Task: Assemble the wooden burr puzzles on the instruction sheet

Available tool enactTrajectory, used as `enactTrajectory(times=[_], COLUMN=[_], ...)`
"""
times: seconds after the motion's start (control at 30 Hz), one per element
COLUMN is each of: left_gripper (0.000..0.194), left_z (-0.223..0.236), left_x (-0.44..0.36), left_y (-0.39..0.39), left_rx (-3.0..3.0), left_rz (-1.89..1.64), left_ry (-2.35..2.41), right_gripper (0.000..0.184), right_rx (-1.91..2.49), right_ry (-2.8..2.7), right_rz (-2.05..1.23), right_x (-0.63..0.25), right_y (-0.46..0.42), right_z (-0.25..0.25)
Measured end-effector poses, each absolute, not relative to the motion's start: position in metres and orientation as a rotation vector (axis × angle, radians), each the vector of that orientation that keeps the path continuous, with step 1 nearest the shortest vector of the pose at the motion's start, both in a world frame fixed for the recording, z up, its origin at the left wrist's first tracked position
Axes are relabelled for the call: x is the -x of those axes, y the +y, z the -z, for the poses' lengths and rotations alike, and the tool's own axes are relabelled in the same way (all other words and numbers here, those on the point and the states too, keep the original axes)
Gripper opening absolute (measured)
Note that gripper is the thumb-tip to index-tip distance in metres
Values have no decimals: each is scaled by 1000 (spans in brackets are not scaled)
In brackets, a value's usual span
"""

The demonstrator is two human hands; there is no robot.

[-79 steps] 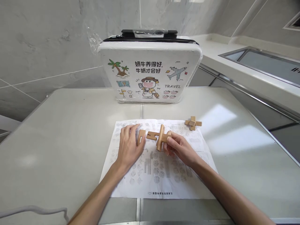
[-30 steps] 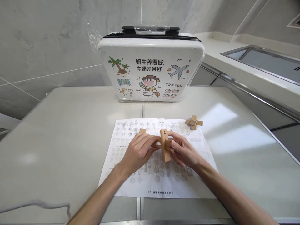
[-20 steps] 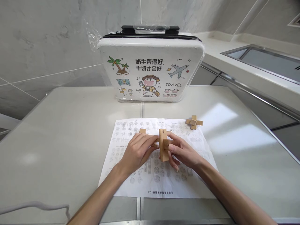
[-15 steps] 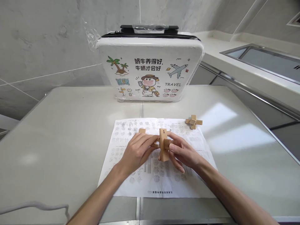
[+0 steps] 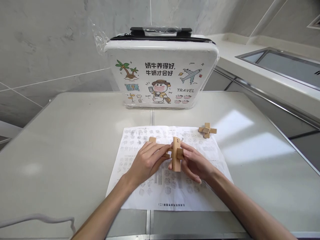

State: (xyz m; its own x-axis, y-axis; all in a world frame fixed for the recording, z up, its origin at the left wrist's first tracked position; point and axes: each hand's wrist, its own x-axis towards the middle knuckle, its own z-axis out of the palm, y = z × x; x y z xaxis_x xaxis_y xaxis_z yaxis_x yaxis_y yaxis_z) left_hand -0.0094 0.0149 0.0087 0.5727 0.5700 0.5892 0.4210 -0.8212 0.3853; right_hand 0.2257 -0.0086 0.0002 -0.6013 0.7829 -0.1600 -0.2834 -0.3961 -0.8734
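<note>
Over a printed instruction sheet (image 5: 147, 196), my left hand (image 5: 147, 161) and my right hand (image 5: 197, 161) both grip wooden puzzle pieces that fit together. One wooden puzzle piece (image 5: 176, 160), marked "2", stands lengthwise between the hands. A second, darker puzzle piece (image 5: 180, 153) crosses it and sticks out toward my right fingers. The left fingers pinch the crossing part from the other side, where a gap shows between the pieces. Beyond my left knuckles the end of another wooden block (image 5: 152, 139) shows; whether it touches the hand I cannot tell.
An assembled wooden cross puzzle (image 5: 207, 130) rests at the sheet's upper right corner. A white cartoon-printed case (image 5: 160, 56) in clear plastic stands at the back of the grey folding table (image 5: 62, 140). A pale cord (image 5: 37, 217) lies at the front left.
The piece marked "2" has turned slightly, and my right thumb has drawn back a little along the crossing piece. Otherwise the view has only shifted slightly.
</note>
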Motion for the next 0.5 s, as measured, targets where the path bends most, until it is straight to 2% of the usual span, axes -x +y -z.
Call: enactTrajectory(times=[0.5], left_gripper=[27], left_z=[-13], left_x=[13], left_y=[20], left_rx=[-2603], left_rz=[-1014], left_ry=[820], right_gripper=[59], right_rx=[863], right_ry=[-1148], right_rz=[-1941], right_x=[-226], right_y=[-14], right_z=[-1])
